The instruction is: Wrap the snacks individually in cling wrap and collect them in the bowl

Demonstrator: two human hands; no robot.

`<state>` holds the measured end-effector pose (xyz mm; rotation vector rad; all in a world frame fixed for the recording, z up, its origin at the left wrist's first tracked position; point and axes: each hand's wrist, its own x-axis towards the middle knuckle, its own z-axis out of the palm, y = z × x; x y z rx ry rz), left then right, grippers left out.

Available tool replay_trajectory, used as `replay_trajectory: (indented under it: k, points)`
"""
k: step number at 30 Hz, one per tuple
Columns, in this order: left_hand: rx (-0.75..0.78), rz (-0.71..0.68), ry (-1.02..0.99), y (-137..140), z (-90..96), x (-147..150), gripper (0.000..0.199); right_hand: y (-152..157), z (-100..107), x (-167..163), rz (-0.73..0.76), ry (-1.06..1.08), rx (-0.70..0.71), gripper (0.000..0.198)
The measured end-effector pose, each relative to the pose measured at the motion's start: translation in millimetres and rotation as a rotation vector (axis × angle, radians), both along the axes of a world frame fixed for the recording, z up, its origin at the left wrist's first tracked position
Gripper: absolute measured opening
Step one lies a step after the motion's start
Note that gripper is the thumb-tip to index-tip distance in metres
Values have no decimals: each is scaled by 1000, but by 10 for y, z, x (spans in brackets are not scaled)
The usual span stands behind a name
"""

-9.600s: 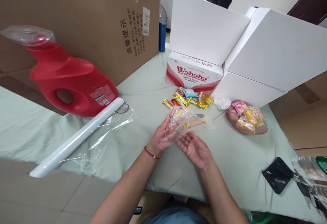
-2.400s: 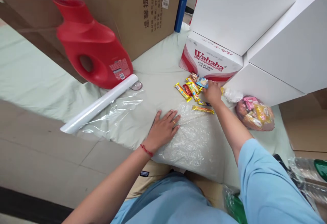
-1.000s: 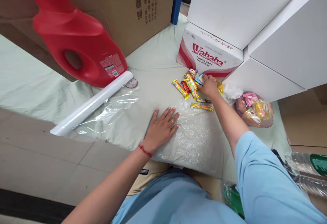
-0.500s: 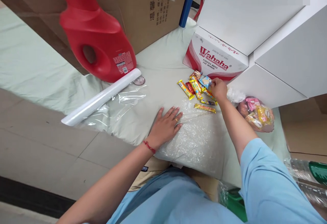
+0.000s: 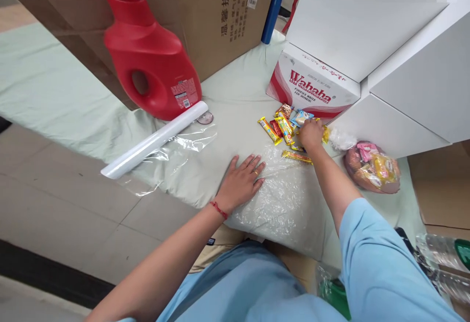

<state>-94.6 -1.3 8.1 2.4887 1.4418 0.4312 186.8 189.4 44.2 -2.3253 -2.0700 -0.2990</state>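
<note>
My left hand (image 5: 241,183) lies flat with fingers spread on a sheet of clear plastic film (image 5: 281,207), which covers the pale cloth. At the snack pile my right hand (image 5: 312,135) has its fingers closed on a yellow-wrapped snack (image 5: 326,134), mostly hidden beneath the hand. Just left of it are a blue packet (image 5: 301,117), a yellow snack bar (image 5: 284,128), a red packet (image 5: 276,127) and a brown packet (image 5: 285,110). Another yellow bar (image 5: 269,131) lies at the pile's left side, and a thin yellow-red stick (image 5: 296,156) at its near side.
A red detergent jug (image 5: 157,62) stands against a large cardboard box (image 5: 198,23). The film roll (image 5: 156,141) lies before it. Behind the snacks sits a Wahaha water carton (image 5: 312,84). To the right are crumpled plastic (image 5: 342,138) and a wrapped bowl of snacks (image 5: 354,168).
My right hand has moved slightly nearer and off the blue packet, closing on a yellow-wrapped snack. The blue packet has shifted a little right. My left hand stays flat on the film.
</note>
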Motion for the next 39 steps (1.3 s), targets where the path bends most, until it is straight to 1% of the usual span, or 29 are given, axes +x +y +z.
replay_trajectory:
  k: [4, 6, 8, 10, 11, 12, 14, 17, 19, 21, 22, 24, 25, 27, 28, 29, 31, 33, 34, 35, 36, 37, 39]
  points:
    - [6, -7, -13, -5, -14, -2, 53, -51, 62, 198, 77, 0, 47, 39]
    - [10, -5, -19, -5, -18, -1, 52, -33, 72, 252, 123, 12, 59, 41]
    - [10, -3, -22, -2, -16, 1, 51, 17, 57, 250, 140, 34, 44, 54]
    - [7, -1, -24, 0, -6, 2, 51, 86, 24, 195, 125, 49, -1, 67]
    - [5, -1, -24, 2, 0, 2, 51, 121, 5, 153, 107, 50, -27, 70]
    - [3, 0, -24, 3, 7, 2, 51, 153, -11, 106, 81, 47, -46, 69]
    - [-1, 1, -22, 4, 18, -1, 51, 201, -28, 15, 32, 30, -50, 58]
    - [1, 9, -19, 4, 27, -5, 51, 222, 8, -56, 2, 20, 10, 42]
    - [1, 12, -18, 5, 25, -5, 50, 191, 76, -26, -23, 97, 75, 36]
    - [-1, 11, -21, 5, 19, -3, 50, 100, 168, 61, -70, 299, 194, 30]
    - [-3, 10, -25, 6, 15, -1, 50, 22, 216, 117, -96, 457, 270, 26]
    - [-4, 9, -37, 6, 5, 2, 50, -219, 298, 221, -136, 876, 386, 16]
    - [-4, 9, -43, 7, 1, 3, 50, -386, 325, 256, -147, 1108, 404, 14]
    - [-8, 7, -51, 6, -6, 5, 51, -803, 332, 265, -150, 1518, 350, 26]
    - [-8, 6, -55, 5, -8, 5, 51, -1042, 309, 234, -147, 1656, 301, 33]
    - [-7, 4, -59, 4, -10, 5, 52, -1289, 269, 181, -156, 1745, 246, 39]
    - [2, 1, -67, 0, -15, 6, 52, -1766, 158, 33, -209, 1827, 107, 45]
    - [15, 0, -76, -2, -21, 8, 52, -2165, 46, -109, -262, 1799, -61, 45]
    - [19, -1, -79, -3, -25, 9, 53, -2323, 6, -155, -277, 1721, -143, 44]
    - [22, -2, -83, -4, -29, 9, 53, -2450, -17, -177, -272, 1595, -197, 44]
    - [22, -4, -87, -5, -33, 10, 53, -2546, -23, -175, -245, 1425, -208, 44]
    - [20, -7, -91, -5, -35, 10, 53, -2613, -12, -155, -199, 1230, -173, 45]
    - [19, -11, -97, -8, -39, 11, 53, -2667, 38, -98, -51, 873, -28, 43]
